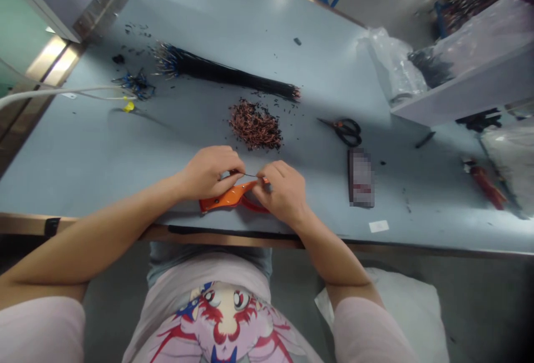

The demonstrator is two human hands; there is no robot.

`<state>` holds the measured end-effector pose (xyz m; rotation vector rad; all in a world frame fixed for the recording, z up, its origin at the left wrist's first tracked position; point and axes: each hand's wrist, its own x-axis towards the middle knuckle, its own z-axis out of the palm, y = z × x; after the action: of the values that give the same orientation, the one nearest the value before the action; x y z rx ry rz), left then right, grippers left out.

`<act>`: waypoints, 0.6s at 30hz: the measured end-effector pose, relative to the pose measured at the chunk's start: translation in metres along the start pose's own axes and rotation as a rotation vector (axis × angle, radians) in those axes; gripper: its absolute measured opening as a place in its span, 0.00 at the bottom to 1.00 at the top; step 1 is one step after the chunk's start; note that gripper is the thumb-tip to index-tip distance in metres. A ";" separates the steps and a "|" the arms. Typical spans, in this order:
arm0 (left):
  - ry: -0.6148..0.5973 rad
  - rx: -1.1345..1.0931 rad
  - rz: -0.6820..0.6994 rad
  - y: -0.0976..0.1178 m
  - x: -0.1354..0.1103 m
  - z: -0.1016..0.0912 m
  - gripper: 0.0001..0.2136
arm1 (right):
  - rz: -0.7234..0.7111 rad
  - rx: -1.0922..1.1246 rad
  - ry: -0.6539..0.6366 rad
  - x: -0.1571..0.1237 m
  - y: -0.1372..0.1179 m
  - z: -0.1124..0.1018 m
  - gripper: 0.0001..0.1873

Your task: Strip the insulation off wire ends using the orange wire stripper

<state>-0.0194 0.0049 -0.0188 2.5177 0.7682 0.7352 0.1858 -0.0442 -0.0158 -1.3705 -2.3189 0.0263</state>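
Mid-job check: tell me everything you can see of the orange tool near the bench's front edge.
The orange tool has a glossy body, perhaps painted metal or plastic, with a small dark round mark near its broad left end and a redder, curved part towards the right. It lies on the blue-grey bench, roughly along the front edge. The left hand is beside its body; the right hand hides its right end, so contact there is unclear.

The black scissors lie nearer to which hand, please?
The right hand, which is below and left of the black scissors; the left hand is farther left.
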 end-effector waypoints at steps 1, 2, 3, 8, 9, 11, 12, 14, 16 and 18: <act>0.002 0.014 -0.002 -0.003 0.000 -0.002 0.07 | 0.028 -0.008 0.004 0.000 0.002 -0.002 0.05; 0.021 0.029 -0.018 -0.007 -0.001 -0.005 0.07 | 0.068 -0.013 0.023 0.001 0.005 -0.005 0.06; 0.058 0.043 -0.053 -0.012 -0.001 -0.008 0.06 | 0.118 -0.015 0.057 0.002 0.009 -0.008 0.06; 0.437 -0.030 -0.394 -0.030 0.001 -0.019 0.05 | 0.289 0.012 0.170 0.008 0.031 -0.017 0.12; 0.484 -0.066 -0.442 -0.030 0.002 -0.019 0.04 | 0.300 0.009 0.154 0.009 0.033 -0.016 0.15; 0.510 -0.139 -0.498 -0.027 0.004 -0.017 0.04 | 0.309 -0.007 0.119 0.010 0.036 -0.014 0.19; 0.501 -0.171 -0.509 -0.025 0.005 -0.016 0.04 | 0.306 -0.019 0.110 0.010 0.037 -0.013 0.20; 0.462 -0.211 -0.513 -0.021 0.005 -0.013 0.05 | 0.285 -0.042 0.107 0.010 0.036 -0.012 0.20; 0.432 -0.215 -0.506 -0.018 0.005 -0.011 0.06 | 0.256 -0.059 0.107 0.009 0.036 -0.011 0.17; 0.418 -0.197 -0.498 -0.017 0.004 -0.010 0.07 | 0.236 -0.065 0.095 0.009 0.035 -0.011 0.12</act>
<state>-0.0289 0.0224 -0.0182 1.8970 1.3259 1.0965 0.2148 -0.0209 -0.0109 -1.6345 -2.0865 -0.0413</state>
